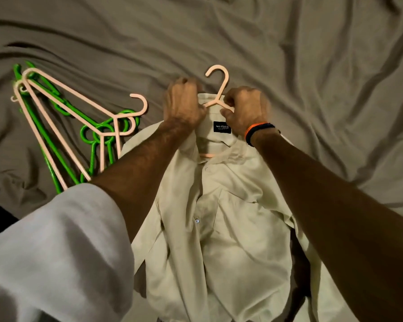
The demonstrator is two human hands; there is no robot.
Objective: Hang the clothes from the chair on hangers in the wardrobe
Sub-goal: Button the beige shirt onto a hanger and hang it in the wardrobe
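A pale cream button shirt [221, 217] lies front-up on the bed, its collar pointing away from me. A pink hanger [219, 87] sits inside the shirt; its hook sticks out past the collar and a piece of its bar shows through the open neck. My left hand [182, 103] grips the collar on the left side of the hook. My right hand [247, 110], with orange and dark bands on its wrist, grips the collar and the hanger's shoulder on the right side. A black label shows inside the collar between my hands.
A loose pile of pink and green hangers [75, 122] lies on the bed to the left of the shirt. The grey, wrinkled bedsheet [312, 54] spreads all around. Dark floor shows at the lower left edge.
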